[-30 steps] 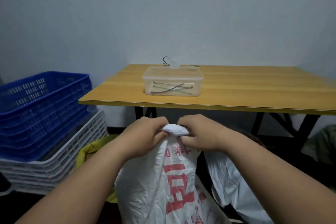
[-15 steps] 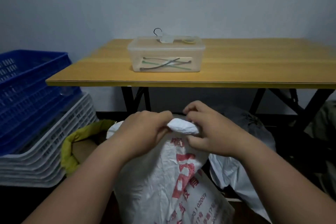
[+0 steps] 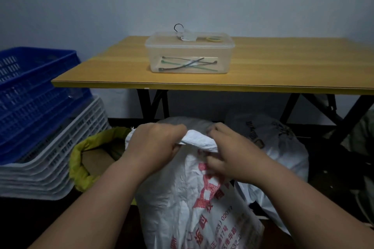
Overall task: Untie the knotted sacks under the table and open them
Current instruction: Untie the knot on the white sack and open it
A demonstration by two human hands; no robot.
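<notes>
A white woven sack (image 3: 182, 204) with red print stands on the floor in front of the wooden table (image 3: 263, 70). Its top is twisted into a thick roll (image 3: 199, 141). My left hand (image 3: 155, 145) grips the left end of that roll. My right hand (image 3: 228, 155) grips the right end, fingers curled over the fabric. A second white sack (image 3: 279, 143) with dark print lies behind it under the table. A yellow-green sack (image 3: 81, 159) with a rolled-down rim stands open at the left.
Stacked blue crates (image 3: 30, 91) and white crates (image 3: 60, 147) stand at the left. A clear lidded box (image 3: 190, 54) with cable ties sits on the table. Black table legs (image 3: 149, 105) cross behind the sacks. Dark bags (image 3: 362, 147) lie at the right.
The view has dropped lower and closer to the sacks. My hands have moved apart along the sack's twisted top, and more of the white roll shows between them.
</notes>
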